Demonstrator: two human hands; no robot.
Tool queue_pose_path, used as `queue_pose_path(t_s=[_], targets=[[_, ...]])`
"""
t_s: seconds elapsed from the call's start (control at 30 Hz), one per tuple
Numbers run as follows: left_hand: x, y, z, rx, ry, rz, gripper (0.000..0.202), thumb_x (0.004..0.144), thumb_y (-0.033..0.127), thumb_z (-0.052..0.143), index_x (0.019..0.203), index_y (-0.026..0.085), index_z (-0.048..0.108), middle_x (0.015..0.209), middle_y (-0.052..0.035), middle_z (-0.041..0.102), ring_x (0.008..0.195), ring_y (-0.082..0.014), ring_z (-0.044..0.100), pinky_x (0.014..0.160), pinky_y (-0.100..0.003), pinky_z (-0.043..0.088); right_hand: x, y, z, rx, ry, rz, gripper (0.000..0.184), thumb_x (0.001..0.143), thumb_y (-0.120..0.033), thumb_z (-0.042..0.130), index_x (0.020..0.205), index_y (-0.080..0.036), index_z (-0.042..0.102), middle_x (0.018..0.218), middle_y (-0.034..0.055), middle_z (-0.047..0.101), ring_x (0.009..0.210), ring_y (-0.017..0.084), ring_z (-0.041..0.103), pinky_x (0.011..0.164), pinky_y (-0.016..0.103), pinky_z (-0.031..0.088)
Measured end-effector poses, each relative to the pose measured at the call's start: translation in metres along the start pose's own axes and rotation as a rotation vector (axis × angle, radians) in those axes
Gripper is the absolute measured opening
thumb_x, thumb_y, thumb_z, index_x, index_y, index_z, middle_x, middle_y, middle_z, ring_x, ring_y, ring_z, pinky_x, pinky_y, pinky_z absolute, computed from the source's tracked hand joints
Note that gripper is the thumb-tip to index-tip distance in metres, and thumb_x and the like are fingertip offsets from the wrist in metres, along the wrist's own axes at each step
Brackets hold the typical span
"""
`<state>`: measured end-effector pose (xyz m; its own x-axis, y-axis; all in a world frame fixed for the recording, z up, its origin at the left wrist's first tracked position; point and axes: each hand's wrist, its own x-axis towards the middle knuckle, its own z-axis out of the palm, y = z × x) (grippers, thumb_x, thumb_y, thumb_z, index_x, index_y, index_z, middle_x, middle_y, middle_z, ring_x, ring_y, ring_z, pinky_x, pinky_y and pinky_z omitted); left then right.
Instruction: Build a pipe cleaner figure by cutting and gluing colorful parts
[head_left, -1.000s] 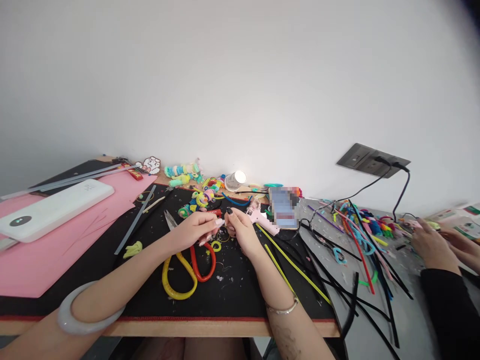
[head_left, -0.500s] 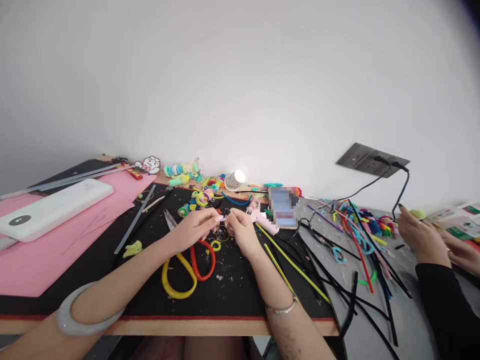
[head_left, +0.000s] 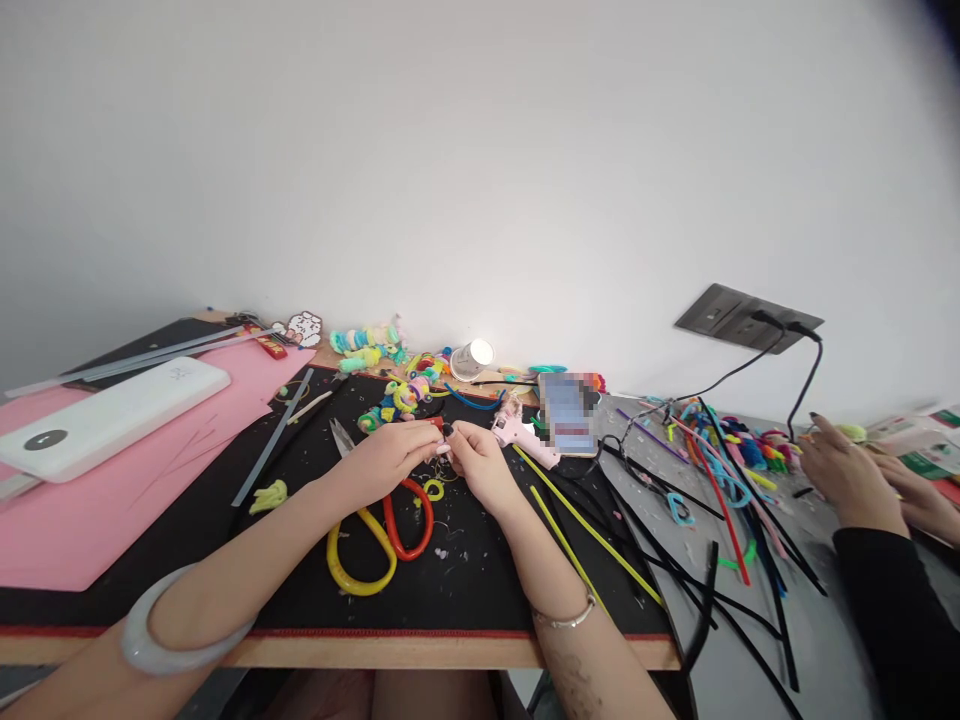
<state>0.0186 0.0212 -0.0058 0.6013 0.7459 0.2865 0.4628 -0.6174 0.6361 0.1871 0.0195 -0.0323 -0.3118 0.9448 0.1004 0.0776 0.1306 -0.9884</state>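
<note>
My left hand (head_left: 394, 458) and my right hand (head_left: 478, 462) meet over the black mat (head_left: 465, 600), fingertips pinched together. Whatever is between them is tiny and pale, mostly covered by the fingers. Under my left hand lie large scissors (head_left: 361, 588) with one yellow and one red handle, blades pointing away. A small yellow ring (head_left: 433, 490) rests just below the fingertips. Behind the hands sits a colourful fuzzy figure (head_left: 401, 400) made of pipe cleaners. The pink glue gun (head_left: 517, 432) lies just beyond my right hand.
On the left, a white power bank (head_left: 112, 415) lies on pink sheets (head_left: 82, 540). A paper cup (head_left: 471, 360) and a phone (head_left: 568, 415) stand at the back. Black pipe cleaners (head_left: 705, 595) spread across the grey table at right, near another person's hand (head_left: 851, 475).
The fingers of my left hand have bent and turned over the small piece, hiding more of it. The other person's hand has shifted slightly. The view has moved a little.
</note>
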Motion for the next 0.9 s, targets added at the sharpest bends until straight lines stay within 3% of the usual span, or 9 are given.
queue_pose_path(t_s=[0.47,0.73,0.9], targets=[[0.0,-0.011,0.007,0.083,-0.054,0.076,0.032,0.093,0.026,0.029,0.064,0.019,0.04,0.063,0.0014,0.046,0.061,-0.0135,0.042,0.062,-0.026,0.033,0.0,0.002,-0.001,0.003,-0.057,0.009,0.035,0.084,-0.043,0.045,0.059,-0.018,0.042,0.051,-0.0065,0.033,0.045,0.006,0.024,0.044,0.022,0.017],[0.0,-0.004,0.005,-0.037,0.012,-0.055,0.031,0.091,0.035,0.037,0.07,0.018,0.051,0.068,0.0015,0.056,0.066,-0.0133,0.05,0.065,-0.024,0.036,0.001,-0.003,0.0,0.15,-0.058,0.074,0.031,0.081,-0.038,0.049,0.058,-0.018,0.04,0.048,-0.0083,0.029,0.042,0.005,0.02,0.043,0.022,0.014],[0.0,0.001,0.006,-0.15,0.123,-0.155,0.03,0.09,0.037,0.038,0.07,0.018,0.051,0.054,0.005,0.046,0.056,-0.0114,0.046,0.058,-0.023,0.036,0.0,-0.005,0.003,0.237,-0.08,0.073,0.031,0.08,-0.041,0.052,0.063,-0.018,0.043,0.051,-0.0084,0.028,0.042,0.004,0.019,0.042,0.022,0.012]])
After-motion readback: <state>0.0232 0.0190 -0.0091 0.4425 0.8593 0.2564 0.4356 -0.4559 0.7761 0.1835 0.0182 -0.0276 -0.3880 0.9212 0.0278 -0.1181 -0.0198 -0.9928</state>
